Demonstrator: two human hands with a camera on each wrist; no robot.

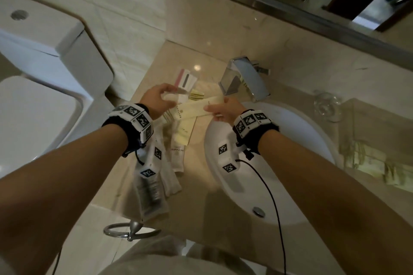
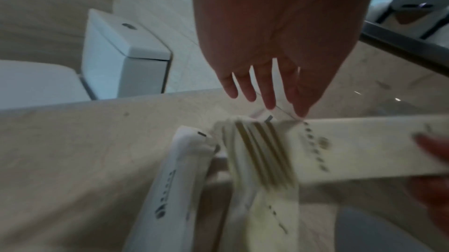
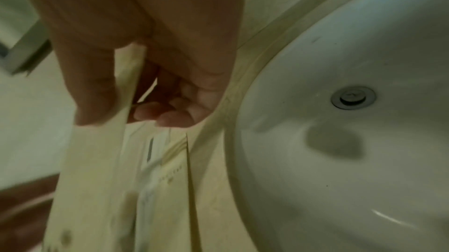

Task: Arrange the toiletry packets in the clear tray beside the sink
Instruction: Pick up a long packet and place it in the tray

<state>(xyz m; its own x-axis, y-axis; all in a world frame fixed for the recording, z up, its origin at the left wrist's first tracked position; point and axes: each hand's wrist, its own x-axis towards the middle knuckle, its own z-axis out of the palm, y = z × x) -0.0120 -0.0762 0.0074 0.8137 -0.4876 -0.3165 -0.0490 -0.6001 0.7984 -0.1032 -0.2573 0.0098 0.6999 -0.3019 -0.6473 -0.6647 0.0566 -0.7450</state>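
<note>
Our right hand (image 1: 224,110) pinches one end of a long cream-coloured paper toiletry packet (image 1: 196,109), thumb on top and curled fingers beneath – the right wrist view shows that grip clearly (image 3: 136,91). The packet is held level above the beige marble bench (image 1: 196,185), just left of the white oval sink basin (image 1: 301,136).

Our left hand (image 1: 157,99) reaches over the clear plastic tray (image 1: 187,82) at the back of the bench. In the left wrist view its fingers (image 2: 269,91) hang fairly straight toward the tray's clear edge; in the head view they curl around something pale, so we cannot tell whether this grip has hold of anything.

Other cream packets with olive stripes (image 2: 262,158) lie heaped on the bench under the held one, with a white paper-wrapped packet (image 2: 179,175) beside them to the left. Nearer us, a frosted sachet with a dark item inside (image 1: 149,194) lies by the bench's front edge.

A chrome tap (image 1: 243,78) stands behind the basin – and a white toilet cistern (image 1: 55,35) sits left of the bench.
</note>
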